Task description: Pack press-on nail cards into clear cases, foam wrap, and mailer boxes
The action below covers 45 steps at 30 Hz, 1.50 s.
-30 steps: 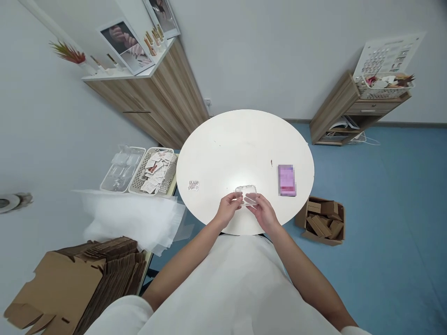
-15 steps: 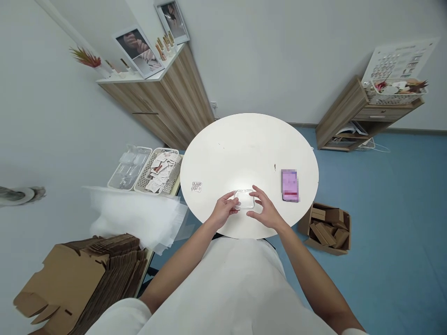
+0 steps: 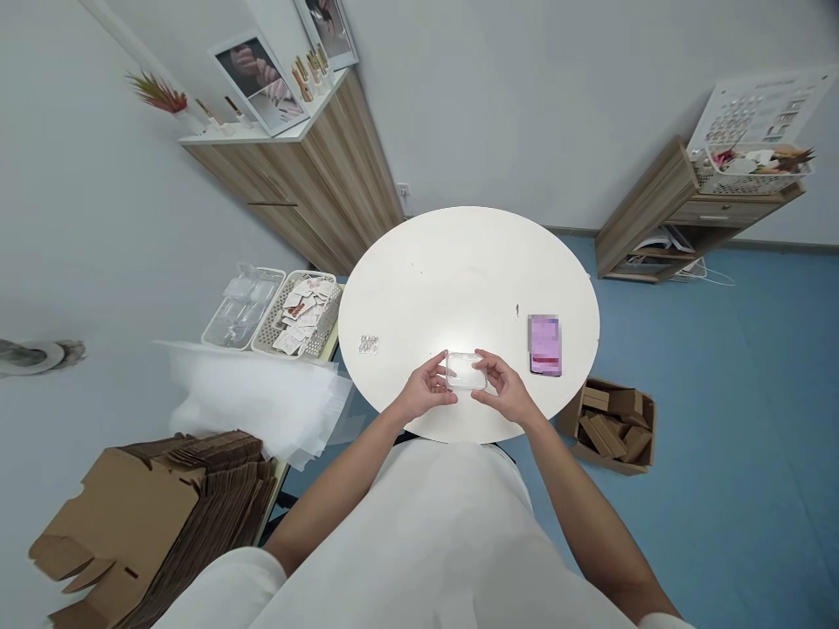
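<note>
Pinching in from both sides, here are the two hands at the near edge of the white table (image 3: 459, 262), right at six o'clock, with the clear box (image 3: 466, 382) framed between them! The left hand (image 3: 425, 390) has its fingers part open and curved round the box's nine o'clock end, thumb low. Over at the three o'clock end, the right hand (image 3: 509, 393) mirrors it, forefinger at the upper corner, thumb below, a partly open grip on the same box. Whether the box touches the tabletop, I can't tell.

Round the dial we go! A small patterned sheet (image 3: 368, 344) lies near the table's nine o'clock rim, and a pixelated purple rectangle (image 3: 545, 341) sits towards four, with a tiny dark bit (image 3: 517, 310) just beside it, on its eleven o'clock side. Off the table at four o'clock, an open carton (image 3: 646, 459) holds small brown boxes (image 3: 606, 435). Out at nine, a white basket (image 3: 324, 330) is full of printed cards (image 3: 301, 314), and flattened cardboard (image 3: 131, 507) is stacked at eight.
</note>
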Tool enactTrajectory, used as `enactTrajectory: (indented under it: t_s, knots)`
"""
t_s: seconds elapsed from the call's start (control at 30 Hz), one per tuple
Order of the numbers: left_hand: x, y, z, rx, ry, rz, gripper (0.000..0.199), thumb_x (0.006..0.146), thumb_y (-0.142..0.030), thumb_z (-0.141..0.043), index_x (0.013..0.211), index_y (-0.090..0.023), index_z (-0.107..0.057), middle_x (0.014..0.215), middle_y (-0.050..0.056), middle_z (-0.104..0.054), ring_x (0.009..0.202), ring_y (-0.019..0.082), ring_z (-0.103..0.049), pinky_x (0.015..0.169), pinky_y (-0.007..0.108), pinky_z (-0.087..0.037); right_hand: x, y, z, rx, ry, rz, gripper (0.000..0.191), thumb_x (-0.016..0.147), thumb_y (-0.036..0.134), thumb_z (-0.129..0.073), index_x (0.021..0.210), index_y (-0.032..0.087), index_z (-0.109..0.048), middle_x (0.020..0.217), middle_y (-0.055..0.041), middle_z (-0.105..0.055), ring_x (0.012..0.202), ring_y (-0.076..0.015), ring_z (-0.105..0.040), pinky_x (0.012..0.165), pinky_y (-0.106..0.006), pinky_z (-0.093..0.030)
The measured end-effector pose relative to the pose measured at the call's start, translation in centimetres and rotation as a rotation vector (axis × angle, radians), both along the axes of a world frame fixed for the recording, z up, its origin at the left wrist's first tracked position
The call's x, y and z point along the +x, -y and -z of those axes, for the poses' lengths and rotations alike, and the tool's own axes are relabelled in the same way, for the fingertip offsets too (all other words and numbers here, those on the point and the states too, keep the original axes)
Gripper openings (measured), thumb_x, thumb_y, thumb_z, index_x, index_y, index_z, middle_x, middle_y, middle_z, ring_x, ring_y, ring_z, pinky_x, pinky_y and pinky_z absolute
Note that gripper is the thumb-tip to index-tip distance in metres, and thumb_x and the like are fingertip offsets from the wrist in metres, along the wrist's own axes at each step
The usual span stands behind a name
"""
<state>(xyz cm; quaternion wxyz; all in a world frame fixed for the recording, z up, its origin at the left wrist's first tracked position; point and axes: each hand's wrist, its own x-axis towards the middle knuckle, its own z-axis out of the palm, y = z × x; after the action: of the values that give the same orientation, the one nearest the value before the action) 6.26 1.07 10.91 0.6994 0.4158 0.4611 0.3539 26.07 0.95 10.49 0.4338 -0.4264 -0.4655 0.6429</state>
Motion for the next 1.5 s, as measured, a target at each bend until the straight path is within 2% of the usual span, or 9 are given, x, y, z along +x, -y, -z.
enactTrajectory:
  t_s: [0.4, 0.63, 0.8, 0.87, 0.97, 1.03, 1.13, 1.33, 1.5]
  knots:
    - [0.5, -0.3, 0.0, 0.095, -0.031, 0.056, 0.079, 0.051, -0.021, -0.078, 0.123, -0.024, -0.045, 0.086, 0.001, -0.055, 0.07, 0.009, -0.051, 0.069, 0.027, -0.043, 0.6, 0.4, 0.2, 0.123, 0.043, 0.009, 0.044, 0.054, 0.022, -0.075, 0.094, 0.024, -0.057, 0.127, -0.0083, -0.043, 0.119, -0.0216, -0.041, 0.099, -0.037, -0.034]
    - [0.8, -0.4, 0.4, 0.106, 0.001, 0.066, 0.076, 0.053, -0.02, -0.078, 0.122, -0.025, -0.046, 0.087, 0.002, -0.055, 0.073, 0.01, -0.051, 0.069, 0.027, -0.043, 0.7, 0.4, 1.4, 0.096, -0.023, 0.033, 0.045, 0.051, 0.027, -0.077, 0.09, 0.022, -0.056, 0.126, -0.0097, -0.043, 0.119, -0.0224, -0.041, 0.098, -0.037, -0.034]
    - [1.0, -0.1, 0.8, 0.086, 0.014, 0.075, 0.079, 0.052, -0.019, -0.079, 0.123, -0.025, -0.045, 0.089, 0.003, -0.055, 0.076, 0.012, -0.055, 0.073, 0.031, -0.045, 1.2, 0.4, 1.7, -0.017, -0.109, 0.051, 0.045, 0.053, 0.032, -0.076, 0.089, 0.023, -0.052, 0.126, -0.0091, -0.045, 0.104, -0.0222, -0.054, 0.085, -0.038, -0.044]
    - [1.1, 0.1, 0.9, 0.055, 0.021, 0.082, 0.08, 0.055, -0.022, -0.077, 0.126, -0.026, -0.041, 0.091, 0.004, -0.055, 0.077, 0.013, -0.057, 0.073, 0.032, -0.045, 1.4, 0.1, 1.6, -0.05, -0.083, 0.051, 0.043, 0.055, 0.034, -0.076, 0.089, 0.023, -0.051, 0.119, -0.0082, -0.05, 0.098, -0.0209, -0.057, 0.082, -0.037, -0.045]
    - [1.3, 0.4, 1.1, 0.025, 0.013, 0.133, 0.077, 0.061, -0.024, -0.073, 0.129, -0.027, -0.037, 0.092, 0.005, -0.058, 0.075, 0.012, -0.058, 0.075, 0.033, -0.045, 1.6, -0.8, 1.6, -0.066, 0.028, 0.165, 0.03, 0.066, 0.044, -0.065, 0.081, 0.021, -0.052, 0.092, -0.005, -0.061, 0.088, -0.0178, -0.058, 0.081, -0.035, -0.045]
    - [1.4, 0.6, 1.3, 0.02, -0.014, 0.162, 0.076, 0.064, -0.024, -0.072, 0.131, -0.026, -0.035, 0.092, 0.005, -0.059, 0.073, 0.011, -0.059, 0.077, 0.033, -0.044, 1.6, -1.4, 1.6, -0.077, 0.107, 0.236, 0.031, 0.072, 0.05, -0.056, 0.077, 0.02, -0.052, 0.078, -0.0028, -0.061, 0.08, -0.0158, -0.058, 0.078, -0.034, -0.045]
    - [1.4, 0.7, 1.6, 0.009, -0.039, 0.171, 0.08, 0.064, -0.023, -0.071, 0.133, -0.025, -0.031, 0.093, 0.006, -0.06, 0.073, 0.011, -0.06, 0.077, 0.033, -0.045, 1.4, -2.1, 1.8, -0.113, 0.147, 0.238, 0.035, 0.072, 0.053, -0.054, 0.077, 0.018, -0.054, 0.071, -0.0012, -0.059, 0.071, -0.0138, -0.057, 0.073, -0.032, -0.047]
    - [0.8, 0.8, 2.9, 0.005, -0.061, 0.093, 0.072, 0.064, -0.024, -0.071, 0.127, -0.022, -0.037, 0.094, 0.007, -0.06, 0.075, 0.013, -0.061, 0.078, 0.034, -0.046, 0.9, -1.4, 2.8, -0.268, 0.134, 0.2, 0.045, 0.074, 0.055, -0.048, 0.1, 0.019, -0.055, 0.088, -0.004, -0.059, 0.068, -0.012, -0.058, 0.075, -0.033, -0.047]
    - [0.0, 1.1, 4.6, -0.068, -0.11, 0.011, 0.065, 0.064, -0.025, -0.071, 0.119, -0.02, -0.038, 0.098, 0.008, -0.061, 0.073, 0.011, -0.06, 0.078, 0.034, -0.046, 0.0, 1.4, 5.2, -0.295, 0.143, 0.148, 0.053, 0.07, 0.046, -0.058, 0.116, 0.023, -0.046, 0.104, -0.006, -0.056, 0.072, -0.0137, -0.06, 0.076, -0.035, -0.047]
